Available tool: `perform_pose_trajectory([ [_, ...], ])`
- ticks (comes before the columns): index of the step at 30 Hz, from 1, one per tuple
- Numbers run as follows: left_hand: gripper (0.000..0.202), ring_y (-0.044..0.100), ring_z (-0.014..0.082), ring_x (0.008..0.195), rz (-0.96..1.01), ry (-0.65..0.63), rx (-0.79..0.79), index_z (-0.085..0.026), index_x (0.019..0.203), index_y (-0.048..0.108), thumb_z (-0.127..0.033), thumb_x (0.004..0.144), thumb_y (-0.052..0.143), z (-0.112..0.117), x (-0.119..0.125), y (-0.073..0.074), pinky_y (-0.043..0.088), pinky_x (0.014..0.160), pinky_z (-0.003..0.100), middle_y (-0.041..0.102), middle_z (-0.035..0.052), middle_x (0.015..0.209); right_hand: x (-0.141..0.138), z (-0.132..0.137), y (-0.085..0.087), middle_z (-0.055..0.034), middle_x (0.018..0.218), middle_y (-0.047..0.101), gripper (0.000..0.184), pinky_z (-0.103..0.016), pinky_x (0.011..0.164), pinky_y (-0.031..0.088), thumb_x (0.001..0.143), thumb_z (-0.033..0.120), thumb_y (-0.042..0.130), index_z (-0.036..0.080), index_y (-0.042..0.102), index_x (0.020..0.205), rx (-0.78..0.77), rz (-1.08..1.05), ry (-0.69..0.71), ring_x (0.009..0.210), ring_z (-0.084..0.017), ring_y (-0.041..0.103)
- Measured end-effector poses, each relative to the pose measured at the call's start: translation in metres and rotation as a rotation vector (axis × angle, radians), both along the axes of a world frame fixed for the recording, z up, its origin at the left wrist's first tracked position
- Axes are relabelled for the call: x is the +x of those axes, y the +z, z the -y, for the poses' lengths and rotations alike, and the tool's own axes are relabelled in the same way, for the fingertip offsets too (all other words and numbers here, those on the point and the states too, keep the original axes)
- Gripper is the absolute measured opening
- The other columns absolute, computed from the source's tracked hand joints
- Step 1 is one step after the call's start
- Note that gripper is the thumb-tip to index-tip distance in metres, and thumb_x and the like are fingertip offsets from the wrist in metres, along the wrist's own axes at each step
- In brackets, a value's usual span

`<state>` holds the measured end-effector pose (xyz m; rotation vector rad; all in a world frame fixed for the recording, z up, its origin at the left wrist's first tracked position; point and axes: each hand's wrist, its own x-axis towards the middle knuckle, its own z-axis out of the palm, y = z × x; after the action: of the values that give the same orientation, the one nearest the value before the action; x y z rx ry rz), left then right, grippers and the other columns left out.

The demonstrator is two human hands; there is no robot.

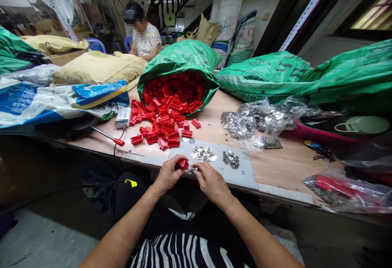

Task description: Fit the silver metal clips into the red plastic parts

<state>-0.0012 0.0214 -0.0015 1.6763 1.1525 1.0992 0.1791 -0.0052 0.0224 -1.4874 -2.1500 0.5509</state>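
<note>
- The left hand [168, 175] was curled shut around a red part [183, 163] — fingers wrapped over it, only its top showing above the knuckles.
- The right hand [211, 182] was closed too, its fingertips pinching a metal clip [192, 168] whose tip touched the red part's side.
- Both hands met just off the near edge of the table [275, 166], and the red part sat between them, above that edge.
- A grey sheet [245, 174] lay along the near edge, just beyond the hands; it carried a bright clip pile [203, 154] and a darker, smaller pile [231, 159] beside it.
- Further in, toward the table's middle, a red heap [162, 123] spilled from the mouth of a green sack [183, 57] lying on its side.
- A clear bag [260, 123] of metal bits lay right of the heap.
- A screwdriver [110, 136] rested near the left edge.
- At the far end, a co-worker [143, 35] sat — well apart from the hands.
</note>
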Motion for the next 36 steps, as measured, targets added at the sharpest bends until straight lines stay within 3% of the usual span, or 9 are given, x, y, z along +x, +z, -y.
perform_pose_trajectory([
  [5, 0.026, 0.059, 0.0163, 0.082, 0.097, 0.040, 0.000, -0.022, 0.094, 0.062, -0.016, 0.069, 0.068, 0.007, 0.002, 0.001, 0.045, 0.081, 0.029, 0.065, 0.0003, 0.089, 0.014, 0.005, 0.002, -0.0066, 0.102, 0.061, 0.019, -0.035, 0.084, 0.047, 0.093, 0.022, 0.039, 0.023, 0.052, 0.106, -0.020, -0.134, 0.022, 0.095, -0.020, 0.059],
  [10, 0.026, 0.059, 0.0158, 0.083, 0.233, 0.065, -0.056, -0.020, 0.097, 0.060, -0.019, 0.072, 0.070, 0.021, 0.006, 0.012, 0.045, 0.080, 0.028, 0.064, 0.0021, 0.093, 0.022, 0.012, 0.013, -0.0003, 0.081, 0.064, 0.021, -0.033, 0.078, 0.045, 0.095, 0.026, 0.037, 0.023, 0.046, 0.113, -0.199, -0.242, 0.074, 0.078, -0.017, 0.061],
  [12, 0.020, 0.060, 0.0152, 0.084, 0.379, 0.068, -0.152, -0.019, 0.091, 0.061, -0.023, 0.074, 0.070, 0.028, 0.009, 0.019, 0.045, 0.079, 0.027, 0.063, 0.0025, 0.094, 0.021, 0.015, 0.019, 0.0022, 0.073, 0.063, 0.030, -0.031, 0.077, 0.044, 0.097, 0.029, 0.035, 0.024, 0.043, 0.125, -0.231, -0.277, 0.122, 0.073, -0.016, 0.060],
  [15, 0.018, 0.062, 0.0142, 0.084, 0.764, 0.025, -0.386, -0.017, 0.073, 0.056, -0.027, 0.075, 0.071, 0.037, 0.014, 0.029, 0.046, 0.081, 0.027, 0.065, 0.0020, 0.089, 0.015, 0.019, 0.024, 0.0040, 0.069, 0.062, 0.040, -0.029, 0.076, 0.044, 0.097, 0.031, 0.035, 0.025, 0.038, 0.137, -0.239, -0.302, 0.164, 0.068, -0.014, 0.059],
  [17, 0.024, 0.064, 0.0132, 0.080, 0.986, -0.021, -0.546, -0.016, 0.067, 0.052, -0.027, 0.074, 0.072, 0.042, 0.017, 0.033, 0.047, 0.079, 0.026, 0.066, 0.0012, 0.081, 0.011, 0.021, 0.025, 0.0041, 0.068, 0.062, 0.042, -0.027, 0.075, 0.044, 0.097, 0.031, 0.036, 0.026, 0.038, 0.139, -0.233, -0.309, 0.182, 0.067, -0.013, 0.059],
  [20, 0.020, 0.065, 0.0119, 0.075, 1.155, -0.032, -0.713, -0.015, 0.069, 0.056, -0.025, 0.074, 0.074, 0.048, 0.020, 0.034, 0.050, 0.077, 0.024, 0.067, 0.0013, 0.076, 0.008, 0.022, 0.026, 0.0032, 0.067, 0.062, 0.041, -0.026, 0.071, 0.044, 0.097, 0.033, 0.037, 0.026, 0.041, 0.137, -0.211, -0.301, 0.190, 0.066, -0.014, 0.059],
  [25, 0.008, 0.068, 0.0130, 0.075, 1.262, 0.014, -0.829, -0.012, 0.078, 0.065, -0.019, 0.078, 0.069, 0.053, 0.025, 0.034, 0.053, 0.083, 0.027, 0.071, 0.0040, 0.080, 0.009, 0.022, 0.024, 0.0017, 0.066, 0.062, 0.037, -0.025, 0.065, 0.045, 0.096, 0.038, 0.040, 0.025, 0.051, 0.129, -0.173, -0.297, 0.159, 0.062, -0.014, 0.058],
  [32, 0.009, 0.069, 0.0158, 0.081, 1.337, -0.009, -0.829, -0.011, 0.081, 0.067, -0.021, 0.080, 0.068, 0.059, 0.034, 0.035, 0.050, 0.095, 0.034, 0.073, 0.0058, 0.083, 0.006, 0.024, 0.014, -0.0024, 0.080, 0.066, 0.031, -0.026, 0.066, 0.046, 0.095, 0.041, 0.039, 0.026, 0.061, 0.112, -0.081, -0.358, 0.057, 0.069, -0.017, 0.062],
  [36, 0.010, 0.070, 0.0189, 0.086, 1.346, -0.020, -0.840, -0.011, 0.083, 0.067, -0.021, 0.080, 0.068, 0.060, 0.035, 0.031, 0.047, 0.099, 0.038, 0.073, 0.0077, 0.087, 0.004, 0.021, 0.011, 0.0001, 0.066, 0.059, 0.035, -0.024, 0.058, 0.042, 0.096, 0.044, 0.037, 0.023, 0.065, 0.101, -0.147, -0.468, 0.035, 0.059, -0.014, 0.055],
])
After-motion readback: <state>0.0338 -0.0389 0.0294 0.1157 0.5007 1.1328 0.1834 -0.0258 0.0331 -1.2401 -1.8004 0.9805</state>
